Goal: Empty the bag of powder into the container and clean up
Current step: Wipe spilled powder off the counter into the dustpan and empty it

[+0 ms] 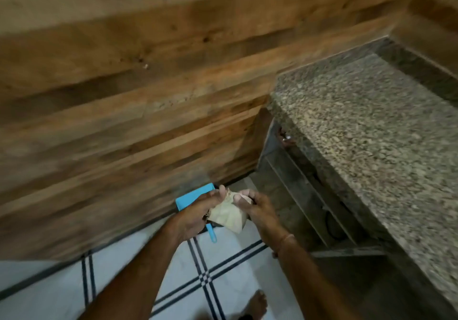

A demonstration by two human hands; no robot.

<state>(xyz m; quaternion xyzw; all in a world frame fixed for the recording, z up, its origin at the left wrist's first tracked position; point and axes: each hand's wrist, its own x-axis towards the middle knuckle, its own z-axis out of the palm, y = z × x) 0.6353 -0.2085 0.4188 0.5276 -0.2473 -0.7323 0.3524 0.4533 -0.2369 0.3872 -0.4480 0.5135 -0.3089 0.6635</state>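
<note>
A crumpled pale paper bag (229, 217) is held between both hands low over the floor, near the corner where the wood-panelled wall meets the counter. My left hand (198, 214) grips its left side and my right hand (257, 208) pinches its upper right edge. Directly beneath the hands sits a bright blue dustpan-like object (192, 194) with a short blue handle (212, 234), resting over something dark that is mostly hidden. No powder or container is visible. The view is blurred.
A speckled granite counter (366, 131) fills the right side, with dark metal shelves (309, 200) under it. A wood-panelled wall (124, 109) spans the left. The floor has white tiles with dark double lines (205, 280). A bare foot (257, 303) shows at the bottom.
</note>
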